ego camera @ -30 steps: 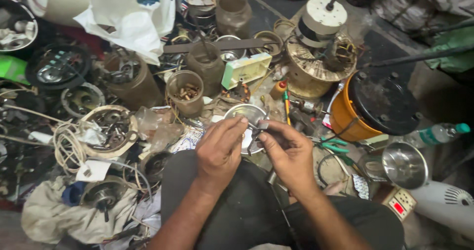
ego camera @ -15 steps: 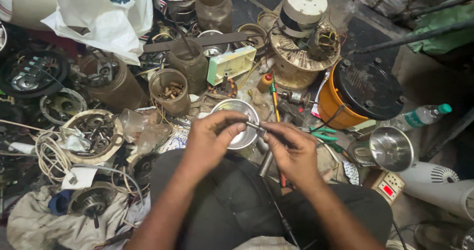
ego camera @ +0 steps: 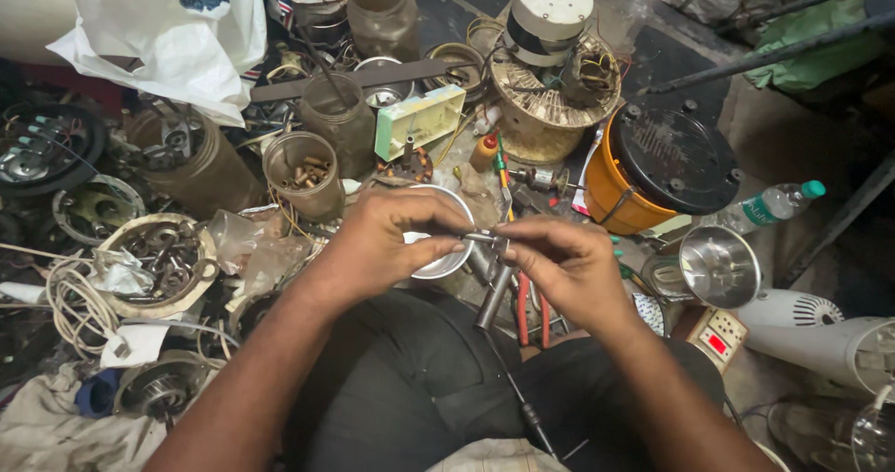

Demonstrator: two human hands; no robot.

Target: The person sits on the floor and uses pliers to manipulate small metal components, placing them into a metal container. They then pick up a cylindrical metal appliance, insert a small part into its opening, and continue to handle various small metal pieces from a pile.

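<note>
So much clutter here. Upper left of the frame has a white plastic bag (ego camera: 177, 39), and just below it a clear jar (ego camera: 300, 172) with small brass bits inside. A pale green plastic box (ego camera: 419, 120) sits near top centre, next to a round motor assembly (ego camera: 550, 62) with copper windings. Right of centre there's an orange bucket (ego camera: 601, 188) with a black lid, a plastic water bottle (ego camera: 769, 206) beside it, and a shiny steel cup (ego camera: 720, 267) lower down. Coiled white wire (ego camera: 79, 304) lies at the left edge.
</note>
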